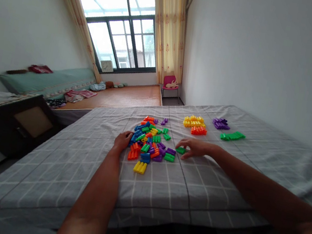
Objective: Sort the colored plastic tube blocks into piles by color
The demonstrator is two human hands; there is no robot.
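A mixed pile of plastic pieces (147,139) in orange, blue, green, purple and yellow lies on the grey checked cloth. My left hand (124,139) rests at the pile's left edge beside blue pieces; what its fingers hold, if anything, is hidden. To the right of the pile, my right hand (194,148) has its fingers apart over a green piece (180,150), near or touching it. A yellow piece (140,167) sits in front of the pile. Farther right are groups of one colour: yellow (194,121), orange (198,130), purple (221,123) and green (232,136).
The grey checked cloth (54,172) covers the wide surface in front of me. A white wall (266,63) rises at the right. Behind stand a pink chair (171,83) and a low wooden platform (132,97); a dark cabinet (14,121) is at the left.
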